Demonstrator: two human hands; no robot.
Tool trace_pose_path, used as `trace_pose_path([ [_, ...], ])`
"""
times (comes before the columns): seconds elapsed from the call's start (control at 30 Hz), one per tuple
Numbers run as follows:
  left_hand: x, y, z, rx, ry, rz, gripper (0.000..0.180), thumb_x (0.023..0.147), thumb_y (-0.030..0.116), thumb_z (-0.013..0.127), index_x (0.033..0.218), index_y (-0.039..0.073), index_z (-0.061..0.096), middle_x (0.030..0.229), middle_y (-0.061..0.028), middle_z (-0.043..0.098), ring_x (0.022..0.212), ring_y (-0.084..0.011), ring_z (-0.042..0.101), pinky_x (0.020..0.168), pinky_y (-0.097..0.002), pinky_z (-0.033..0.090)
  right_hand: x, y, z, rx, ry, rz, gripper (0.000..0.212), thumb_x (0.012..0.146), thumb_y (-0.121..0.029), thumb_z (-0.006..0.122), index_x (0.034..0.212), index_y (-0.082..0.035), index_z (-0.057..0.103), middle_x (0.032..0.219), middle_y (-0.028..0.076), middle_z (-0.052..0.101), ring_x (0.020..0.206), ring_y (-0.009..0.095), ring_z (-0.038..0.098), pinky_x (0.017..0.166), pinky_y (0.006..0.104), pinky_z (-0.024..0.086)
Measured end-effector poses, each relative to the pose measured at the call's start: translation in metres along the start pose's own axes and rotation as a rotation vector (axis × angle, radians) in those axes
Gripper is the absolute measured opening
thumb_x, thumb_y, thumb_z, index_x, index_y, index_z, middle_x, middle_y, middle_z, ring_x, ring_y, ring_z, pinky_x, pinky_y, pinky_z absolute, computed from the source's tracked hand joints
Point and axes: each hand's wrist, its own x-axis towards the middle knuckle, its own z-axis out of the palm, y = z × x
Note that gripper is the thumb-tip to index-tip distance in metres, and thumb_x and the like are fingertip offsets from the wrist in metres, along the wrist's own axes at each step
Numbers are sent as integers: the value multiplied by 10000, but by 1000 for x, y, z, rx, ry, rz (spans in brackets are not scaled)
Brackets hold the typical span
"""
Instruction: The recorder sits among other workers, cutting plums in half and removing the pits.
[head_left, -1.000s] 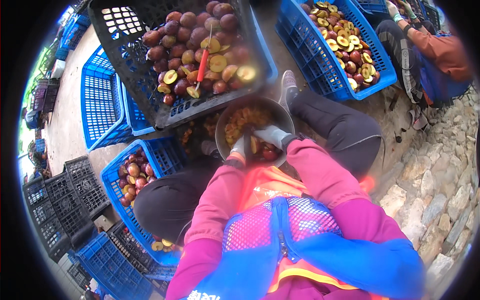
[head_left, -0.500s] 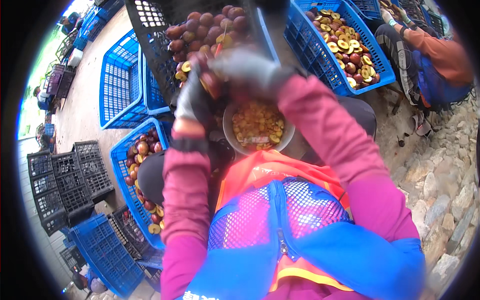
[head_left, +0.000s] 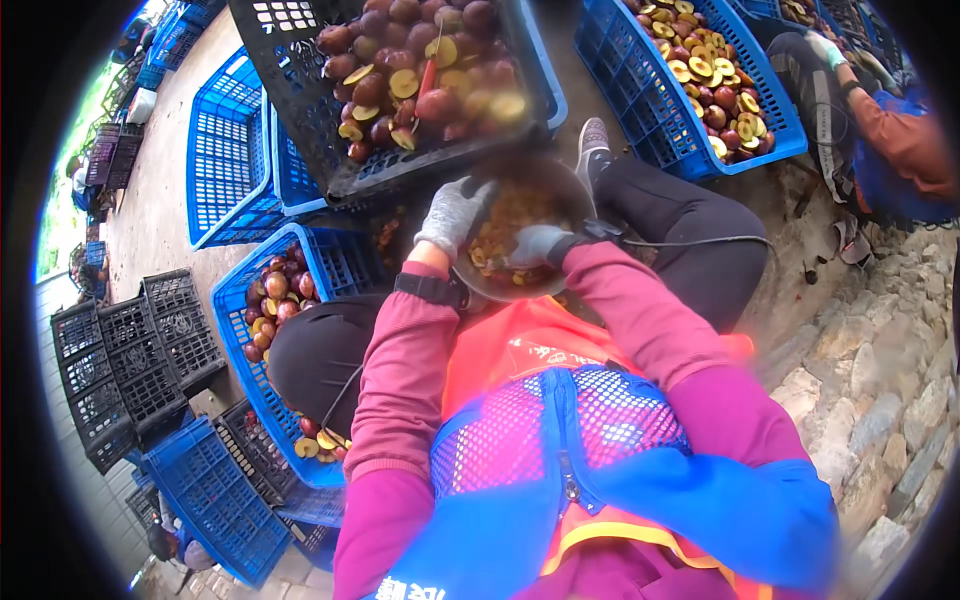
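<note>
A metal bowl (head_left: 584, 205) with yellow chopped fruit pieces (head_left: 515, 208) sits close in front of my body. My left hand (head_left: 455, 212), in a grey glove, is closed over the bowl's left rim. My right hand (head_left: 540, 245), gloved too, reaches into the bowl from the right against the fruit pieces; its fingers are blurred and partly hidden. Beyond the bowl, a black crate (head_left: 345, 185) holds whole plums (head_left: 400, 40) and cut plum halves (head_left: 404, 84). A red-handled knife (head_left: 428, 76) lies on the plums, out of both hands.
A blue crate of halved plums (head_left: 640, 120) stands at the far right, near a co-worker's gloved hand (head_left: 826, 50). Another blue crate with plums (head_left: 228, 310) is beside my left leg. Blue crates (head_left: 225, 150) and black crates (head_left: 130, 350) stand at the left; stones (head_left: 850, 400) lie right.
Both hands have come down from the plum crate to the bowl. The knife and the plum that were in them are let go; the knife now rests on the plums. The bowl has shifted slightly away.
</note>
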Motion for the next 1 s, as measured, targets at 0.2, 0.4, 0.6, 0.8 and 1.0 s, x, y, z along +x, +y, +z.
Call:
trace_pose_path([
  [0.2, -5, -27, -4, -144, 23, -249, 410, 1029, 361, 704, 1262, 24, 713, 958, -77, 744, 787, -174, 703, 678, -321, 560, -8, -2, 15, 5, -102, 110, 558, 873, -543, 714, 1146, -64, 803, 1084, 156, 792, 1017, 332, 762, 923, 456, 551],
  [0.4, 10, -75, 11, 6, 33, -214, 459, 981, 386, 698, 1246, 14, 737, 1082, -286, 755, 1048, -453, 712, 898, -477, 545, -8, -17, 10, 96, -44, 127, 549, 905, -560, 670, 1034, -46, 816, 1008, 147, 794, 952, 326, 760, 890, 438, 553],
  [0.6, 8, -50, 16, 160, -280, -195, 383, 961, 338, 648, 1145, 27, 776, 1041, -247, 760, 1010, -434, 725, 885, -480, 554, -41, 8, -70, 234, -31, 79, 690, 1051, -614, 451, 1013, -20, 800, 939, 211, 772, 904, 347, 745, 867, 435, 550],
  [0.8, 14, -104, 140, 861, -864, 23, 488, 933, 312, 606, 1324, 54, 740, 1377, -191, 701, 1274, -356, 677, 1082, -443, 519, -147, -3, -158, 591, 69, -149, 401, 987, -395, 709, 985, 0, 774, 842, 55, 729, 717, 137, 655, 666, 296, 508],
  [1.0, 36, -146, 192, 920, -849, -31, 485, 936, 337, 631, 1315, 53, 737, 1308, -188, 721, 1189, -339, 699, 1011, -438, 540, -221, 12, -163, 968, 312, -50, 302, 1041, -321, 686, 997, -30, 756, 839, -22, 690, 712, 52, 588, 632, 229, 450],
])
